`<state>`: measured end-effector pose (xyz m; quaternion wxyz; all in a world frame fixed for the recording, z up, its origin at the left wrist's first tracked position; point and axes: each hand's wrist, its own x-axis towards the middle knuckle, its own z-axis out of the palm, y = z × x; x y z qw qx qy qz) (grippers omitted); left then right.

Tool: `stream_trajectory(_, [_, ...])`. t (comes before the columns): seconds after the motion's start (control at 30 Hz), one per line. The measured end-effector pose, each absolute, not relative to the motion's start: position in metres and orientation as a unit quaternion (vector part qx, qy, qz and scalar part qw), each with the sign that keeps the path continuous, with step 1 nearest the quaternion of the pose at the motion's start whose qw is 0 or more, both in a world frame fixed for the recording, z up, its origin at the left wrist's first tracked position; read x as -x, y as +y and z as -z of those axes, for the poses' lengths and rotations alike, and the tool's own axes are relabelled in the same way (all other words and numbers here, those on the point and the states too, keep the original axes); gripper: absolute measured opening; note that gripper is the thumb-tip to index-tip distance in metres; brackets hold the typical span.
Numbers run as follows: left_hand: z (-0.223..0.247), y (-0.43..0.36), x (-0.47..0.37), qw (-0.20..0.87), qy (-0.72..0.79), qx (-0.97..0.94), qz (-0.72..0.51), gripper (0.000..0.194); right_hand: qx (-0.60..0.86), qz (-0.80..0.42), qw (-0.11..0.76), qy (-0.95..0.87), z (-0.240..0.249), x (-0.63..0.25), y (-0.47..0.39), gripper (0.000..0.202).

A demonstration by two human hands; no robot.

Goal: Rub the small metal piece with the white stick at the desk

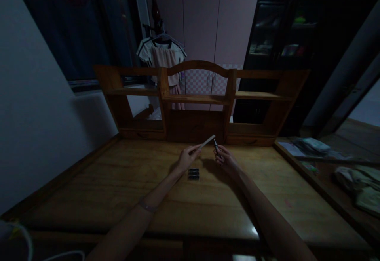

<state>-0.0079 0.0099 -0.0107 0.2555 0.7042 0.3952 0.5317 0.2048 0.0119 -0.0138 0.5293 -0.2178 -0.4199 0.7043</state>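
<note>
Above the wooden desktop, my left hand pinches a thin pale stick, which slants up to the right. My right hand is closed around a dark pen-like tool with a lighter tip pointing up. That tip is close to the upper end of the stick; whether they touch I cannot tell. Several small black pieces lie stacked in a short column on the desktop, just below my left hand.
A wooden shelf unit spans the back of the desk. Papers and a bag lie beyond the right edge, with folded cloth nearer. A white cable curls at the lower left.
</note>
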Motion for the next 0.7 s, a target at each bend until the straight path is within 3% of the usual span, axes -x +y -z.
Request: stream_trajectory(0.7, [0.0146, 0.0151, 0.0145, 0.229, 0.423, -0.687, -0.545, 0.034, 0.211, -0.694, 0.538, -0.429, 0.0115, -0.2055, 0.0116, 0.028])
